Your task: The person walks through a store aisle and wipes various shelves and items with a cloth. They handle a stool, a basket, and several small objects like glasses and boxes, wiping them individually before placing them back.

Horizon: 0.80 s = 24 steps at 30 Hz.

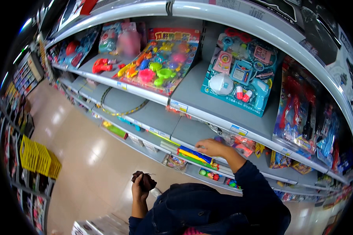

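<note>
My left hand [137,190] is closed around a dark brown, crumpled, soft-looking item [147,182], perhaps cloth or a small pouch; its exact kind is unclear. It is held over the floor, left of my body. Out to the right, my right hand [212,148] reaches to a lower shelf with loosely bent fingers apart, and nothing shows in them. Just below its fingertips lie long blue [196,154] and yellow [193,157] rods or tubes; I cannot tell whether the hand touches them. Behind it on the shelf sit red and orange packaged toys [244,145].
Grey store shelves [208,96] curve across the view. Above hang a colourful toy card [161,62] and a teal toy doctor set [239,74]. A striped hoop [106,107] overhangs the shelf edge. Yellow baskets [35,156] are stacked at left; a white box [100,226] stands below.
</note>
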Available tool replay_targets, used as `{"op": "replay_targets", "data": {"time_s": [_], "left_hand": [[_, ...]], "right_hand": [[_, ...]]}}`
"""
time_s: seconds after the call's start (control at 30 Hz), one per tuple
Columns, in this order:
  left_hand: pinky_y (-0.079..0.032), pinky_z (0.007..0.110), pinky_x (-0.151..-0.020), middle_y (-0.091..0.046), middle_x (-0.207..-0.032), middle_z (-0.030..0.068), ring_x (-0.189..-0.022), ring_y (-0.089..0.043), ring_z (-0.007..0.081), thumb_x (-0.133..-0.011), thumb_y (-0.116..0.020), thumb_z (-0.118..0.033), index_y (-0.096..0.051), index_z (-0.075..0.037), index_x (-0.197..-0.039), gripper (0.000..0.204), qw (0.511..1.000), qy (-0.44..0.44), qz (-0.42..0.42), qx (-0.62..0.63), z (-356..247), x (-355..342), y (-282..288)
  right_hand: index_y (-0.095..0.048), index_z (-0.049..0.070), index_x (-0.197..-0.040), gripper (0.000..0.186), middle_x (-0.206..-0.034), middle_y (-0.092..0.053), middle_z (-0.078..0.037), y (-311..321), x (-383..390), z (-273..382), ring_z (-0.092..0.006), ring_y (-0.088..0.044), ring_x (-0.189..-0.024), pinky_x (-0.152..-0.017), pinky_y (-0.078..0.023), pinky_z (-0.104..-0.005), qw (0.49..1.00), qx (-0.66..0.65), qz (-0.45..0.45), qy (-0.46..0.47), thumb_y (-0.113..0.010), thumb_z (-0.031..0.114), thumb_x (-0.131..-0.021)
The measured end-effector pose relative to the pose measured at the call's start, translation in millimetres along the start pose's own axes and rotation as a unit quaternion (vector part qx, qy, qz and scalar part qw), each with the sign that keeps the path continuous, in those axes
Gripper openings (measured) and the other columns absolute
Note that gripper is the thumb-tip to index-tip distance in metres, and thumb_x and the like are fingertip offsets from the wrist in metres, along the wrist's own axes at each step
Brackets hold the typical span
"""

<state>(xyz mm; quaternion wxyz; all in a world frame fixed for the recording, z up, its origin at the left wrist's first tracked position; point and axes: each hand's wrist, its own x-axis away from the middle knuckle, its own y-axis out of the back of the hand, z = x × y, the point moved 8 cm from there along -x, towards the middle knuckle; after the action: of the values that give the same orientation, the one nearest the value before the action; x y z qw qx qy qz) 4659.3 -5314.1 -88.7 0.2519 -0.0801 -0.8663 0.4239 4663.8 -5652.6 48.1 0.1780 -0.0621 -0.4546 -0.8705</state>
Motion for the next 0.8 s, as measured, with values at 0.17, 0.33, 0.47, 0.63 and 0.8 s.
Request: {"op": "replay_targets", "data": {"time_s": [0.17,0.33,0.47,0.63,0.8], "left_hand": [[-0.047,0.038,-0.076,-0.056,-0.088,0.0088,-0.083,-0.055,0.0219,-0.084,-0.056,-0.016,-0.050,-0.008,-0.097,0.017,0.999,-0.013,0.029,-0.034,-70,-36,-10],[-0.050,0.037,-0.076,-0.058,-0.091,0.0104,-0.085,-0.059,0.0237,-0.085,-0.057,-0.014,-0.050,-0.006,-0.103,0.021,0.999,-0.014,0.012,-0.031,-119,-63,-2],[-0.049,0.036,-0.075,-0.057,-0.089,0.0095,-0.083,-0.057,0.0237,-0.084,-0.058,-0.012,-0.051,-0.005,-0.102,0.021,0.999,-0.016,0.034,0.005,-145,-74,38],[-0.049,0.034,-0.076,-0.058,-0.091,0.0101,-0.085,-0.058,0.0226,-0.083,-0.059,-0.010,-0.051,-0.005,-0.102,0.020,1.000,-0.028,-0.013,-0.002,-189,-69,71],[-0.050,0.035,-0.074,-0.057,-0.091,0.0079,-0.085,-0.058,0.0219,-0.083,-0.058,-0.009,-0.050,-0.007,-0.104,0.022,0.991,-0.106,-0.065,0.042,-235,-60,132]], "right_hand": [[-0.056,0.005,-0.106,0.025,-0.105,-0.057,-0.018,160,22,87,-0.0352,-0.054,-0.100,-0.088,-0.043,-0.0420,0.927,0.027,-0.375,-0.019,-0.059,0.019,-0.085],[-0.057,0.001,-0.106,0.035,-0.115,-0.051,-0.020,238,1,68,-0.0367,-0.046,-0.111,-0.092,-0.040,-0.0440,0.823,0.383,-0.398,-0.133,-0.066,0.015,-0.076],[-0.058,0.001,-0.111,0.041,-0.121,-0.050,-0.020,228,-83,129,-0.0365,-0.044,-0.115,-0.095,-0.039,-0.0454,0.838,0.380,-0.384,-0.079,-0.066,0.024,-0.078],[-0.048,0.014,-0.131,0.052,-0.130,-0.046,-0.020,183,-200,168,-0.0382,-0.040,-0.121,-0.102,-0.033,-0.0455,0.898,0.323,-0.295,0.044,-0.057,0.037,-0.086],[-0.042,0.022,-0.137,0.055,-0.133,-0.045,-0.020,191,-235,148,-0.0369,-0.038,-0.124,-0.104,-0.031,-0.0434,0.926,0.292,-0.240,-0.008,-0.055,0.039,-0.087]]}}
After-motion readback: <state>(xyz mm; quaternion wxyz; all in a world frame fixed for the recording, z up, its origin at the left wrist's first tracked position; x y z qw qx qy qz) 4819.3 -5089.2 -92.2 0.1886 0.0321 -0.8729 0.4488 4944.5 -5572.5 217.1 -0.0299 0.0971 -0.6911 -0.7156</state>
